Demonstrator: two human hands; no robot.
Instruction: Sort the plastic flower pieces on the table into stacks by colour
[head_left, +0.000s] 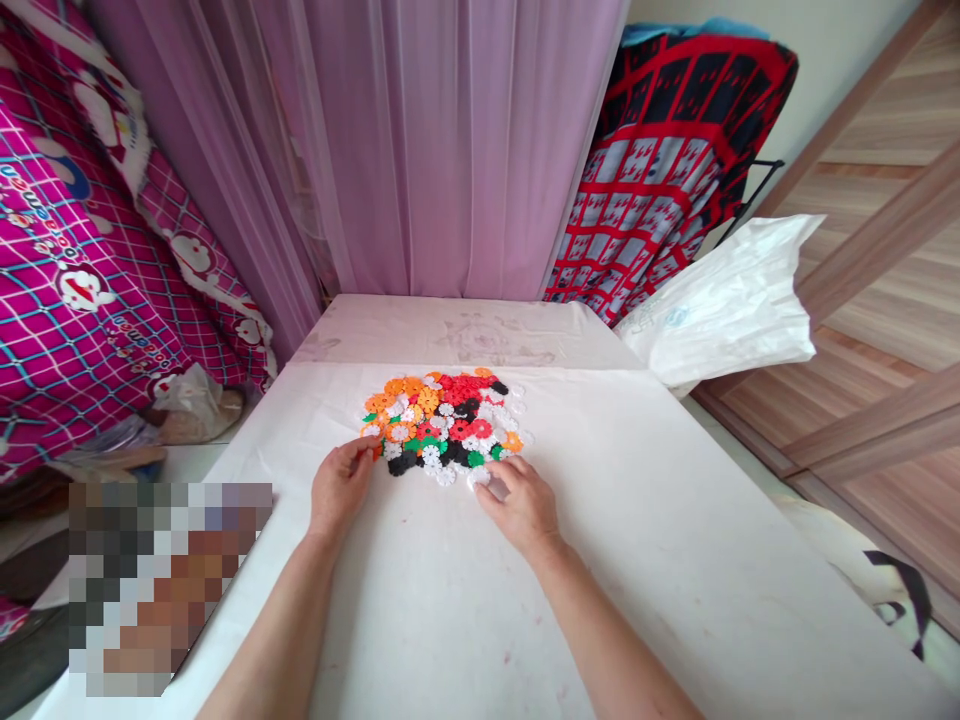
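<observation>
A pile of flower-shaped plastic discs in orange, red, white, black and green lies on the white-covered table. My left hand is at the pile's near left edge, its fingers pinched on an orange flower-shaped disc. At the near right edge, my right hand has its thumb and fingers closed around a white flower-shaped disc. Both forearms reach in from the near side.
The table has a white cover and a flowered strip at its far end. Behind it hangs a purple curtain. A white bag stands by the right edge. Pink patterned cloth hangs at left. A blurred patch hides the lower left.
</observation>
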